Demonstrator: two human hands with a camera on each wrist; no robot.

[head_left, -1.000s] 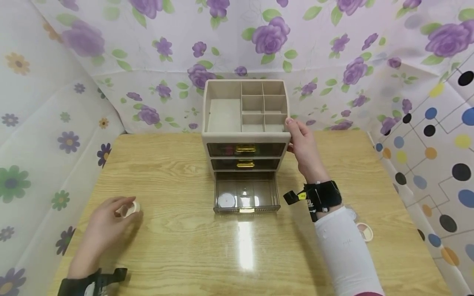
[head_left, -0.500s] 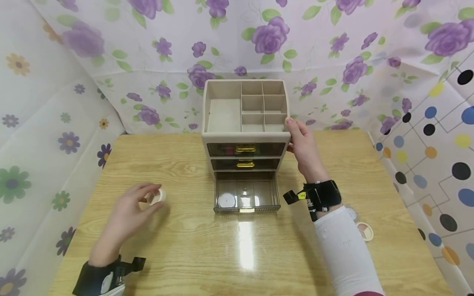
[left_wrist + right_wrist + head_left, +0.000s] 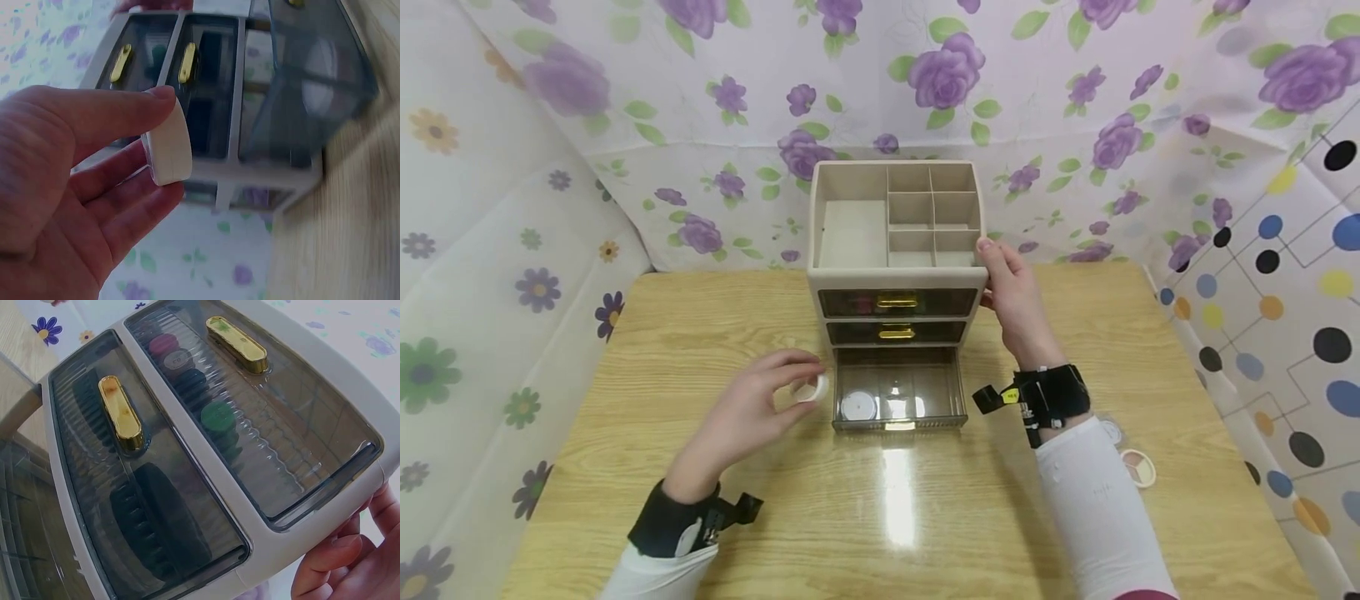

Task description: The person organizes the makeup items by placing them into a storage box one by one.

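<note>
My left hand (image 3: 745, 417) pinches a small round cream-white makeup compact (image 3: 172, 150) between thumb and fingers, just left of the pulled-out bottom drawer (image 3: 865, 371). That drawer is smoky and see-through and holds a round whitish disc (image 3: 858, 407) at its left. It belongs to a beige desktop drawer organizer (image 3: 895, 273), whose upper two drawers are pushed in. At the organizer's right side, my right hand (image 3: 1021, 308) grips the wall, thumb on the top edge; curled fingers (image 3: 331, 556) show at the side in the right wrist view.
On the table's right, beside the white sleeve (image 3: 1101, 500), lie a round compact with pinkish pans (image 3: 1138, 468) and a clear round piece (image 3: 1110, 432). Colored round items (image 3: 217, 417) show through the top drawer. A flowered cloth (image 3: 715, 167) hangs close behind the organizer.
My left hand has carried the compact rightward across the table, from the left side to beside the bottom drawer. The right hand and the organizer have stayed in place.
</note>
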